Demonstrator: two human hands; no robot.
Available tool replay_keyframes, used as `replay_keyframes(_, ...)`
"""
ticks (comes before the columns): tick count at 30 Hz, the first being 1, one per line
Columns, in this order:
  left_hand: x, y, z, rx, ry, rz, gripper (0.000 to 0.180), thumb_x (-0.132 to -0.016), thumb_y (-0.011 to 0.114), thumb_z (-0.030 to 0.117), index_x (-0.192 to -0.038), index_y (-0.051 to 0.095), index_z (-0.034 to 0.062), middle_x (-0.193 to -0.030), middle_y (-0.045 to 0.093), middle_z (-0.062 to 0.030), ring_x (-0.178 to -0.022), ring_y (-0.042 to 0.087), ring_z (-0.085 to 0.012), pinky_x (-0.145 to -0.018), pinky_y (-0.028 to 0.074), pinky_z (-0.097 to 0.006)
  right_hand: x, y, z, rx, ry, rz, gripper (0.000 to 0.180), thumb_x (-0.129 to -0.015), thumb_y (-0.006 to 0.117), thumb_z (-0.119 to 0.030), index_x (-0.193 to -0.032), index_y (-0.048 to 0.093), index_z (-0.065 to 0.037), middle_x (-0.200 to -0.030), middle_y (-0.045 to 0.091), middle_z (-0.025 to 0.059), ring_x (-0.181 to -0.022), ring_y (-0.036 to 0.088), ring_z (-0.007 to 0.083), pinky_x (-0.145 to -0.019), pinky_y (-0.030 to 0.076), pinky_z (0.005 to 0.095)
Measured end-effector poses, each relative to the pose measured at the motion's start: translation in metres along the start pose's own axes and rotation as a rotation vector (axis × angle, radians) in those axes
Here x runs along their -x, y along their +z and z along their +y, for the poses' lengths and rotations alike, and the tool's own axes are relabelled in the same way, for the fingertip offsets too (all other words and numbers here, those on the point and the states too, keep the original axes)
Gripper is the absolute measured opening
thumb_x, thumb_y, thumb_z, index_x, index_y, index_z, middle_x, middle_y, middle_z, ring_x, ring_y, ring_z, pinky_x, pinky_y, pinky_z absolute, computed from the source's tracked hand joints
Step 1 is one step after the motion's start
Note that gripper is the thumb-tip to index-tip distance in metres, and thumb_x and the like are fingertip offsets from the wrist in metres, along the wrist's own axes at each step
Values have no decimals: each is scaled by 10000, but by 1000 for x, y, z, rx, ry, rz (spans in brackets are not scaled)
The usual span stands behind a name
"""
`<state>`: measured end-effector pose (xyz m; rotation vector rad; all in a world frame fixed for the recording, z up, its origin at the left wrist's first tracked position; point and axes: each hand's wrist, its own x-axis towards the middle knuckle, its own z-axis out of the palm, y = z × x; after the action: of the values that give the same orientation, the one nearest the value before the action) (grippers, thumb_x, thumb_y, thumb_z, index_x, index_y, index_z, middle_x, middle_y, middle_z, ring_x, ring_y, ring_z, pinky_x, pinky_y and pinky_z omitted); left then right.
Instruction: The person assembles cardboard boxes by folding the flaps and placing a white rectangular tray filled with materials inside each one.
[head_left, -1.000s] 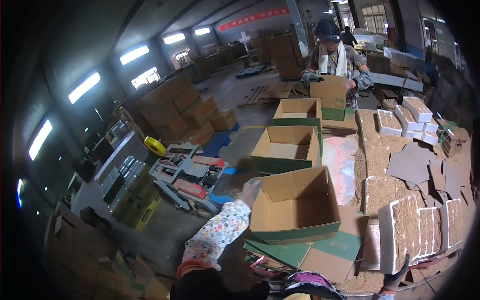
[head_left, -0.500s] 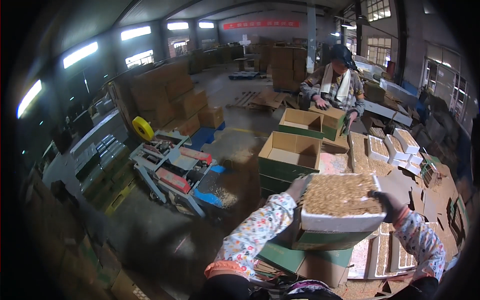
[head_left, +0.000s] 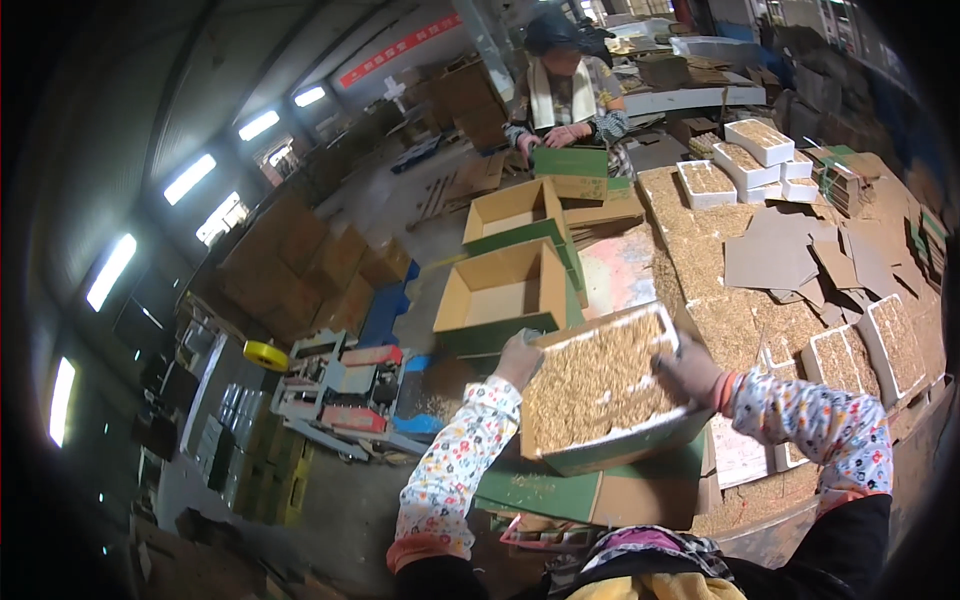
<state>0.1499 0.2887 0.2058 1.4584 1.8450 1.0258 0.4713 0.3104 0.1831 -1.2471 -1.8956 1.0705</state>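
Note:
A white foam tray (head_left: 605, 385) filled with tan wood shavings sits tilted inside a green-and-brown cardboard box (head_left: 630, 450) in front of me. My left hand (head_left: 521, 361) is closed on the left rim of the box. Gloved and slightly blurred, my right hand (head_left: 690, 374) curls over the right edge of the tray, fingertips near the shavings. Beneath the box lies flattened green and brown cardboard (head_left: 540, 488). How deep the tray sits in the box is partly hidden by the shavings and my hands.
Two open cardboard boxes (head_left: 500, 290) stand just beyond my left hand. Across from me, a person (head_left: 565, 100) handles a green box (head_left: 570, 172). Several white trays (head_left: 750, 165) and grey cardboard sheets (head_left: 770, 250) lie on the shavings-covered table at right. A taping machine (head_left: 345, 385) stands at left.
The tray has gone from resting over the box to sitting down inside it, tilted. My left hand has shifted to the box rim. My head view has turned and tilted right.

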Motion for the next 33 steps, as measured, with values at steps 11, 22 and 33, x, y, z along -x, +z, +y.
replay_keyframes(11,-51,52,24,-247,22,146,143,-687,570,-3,-816,621,-38,-724,642,-103,-669,590,-164,-639,475,-291,-5,-127,16,107,-729,253,545,-801,626,-269,-1264,447,-44,-1303,425,214,-1200,414,387,-1034,324,467)
replay_keyframes(22,-55,47,15,-803,246,-36,165,-734,589,111,-834,629,-15,-747,646,-185,-682,622,-316,-665,495,-382,-220,-295,388,974,291,221,715,-683,645,-192,-1335,391,-44,-1412,317,199,-1360,192,401,-1090,124,585)
replay_keyframes(33,-15,37,10,-468,-50,36,361,-741,550,201,-990,592,-57,-930,600,-310,-940,575,-429,-875,450,-466,-113,-192,162,506,-372,335,187,-823,542,-65,-987,627,-37,-882,625,198,-803,607,369,-676,477,423)
